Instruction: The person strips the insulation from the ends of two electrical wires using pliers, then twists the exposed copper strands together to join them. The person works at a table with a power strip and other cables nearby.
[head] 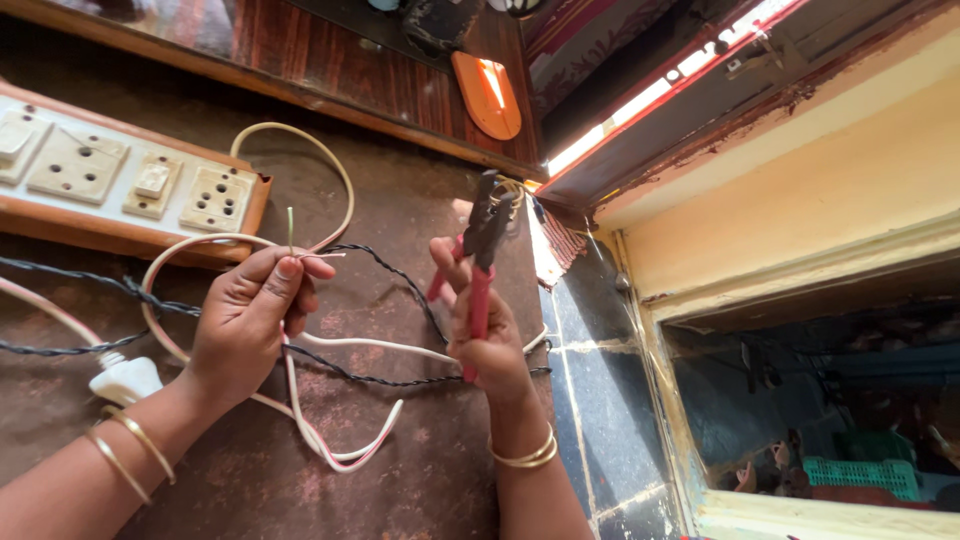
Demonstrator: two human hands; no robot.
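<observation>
Left hand [245,320] pinches a thin wire [290,228] upright — right hand [490,345] grips red-handled pliers [480,255], both above the counter [400,480].

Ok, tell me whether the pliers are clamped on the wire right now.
No: the right hand holds the red-handled pliers upright, apart from the thin wire pinched in the left hand.

Pinched in the left hand [248,318], a thin green wire end [290,228] rises above a cream-white flat cable [335,455] with a red stripe. The right hand [487,335] grips red-handled pliers with dark grey metal jaws [480,262]. Beneath both grips runs a black twisted cord [395,272] over a mottled reddish-brown tabletop [250,490]. Beyond the left grip lies a cream switch-and-socket board in an orange-brown wooden frame [120,185]. Gold bangles [528,455] ring both wrists.
</observation>
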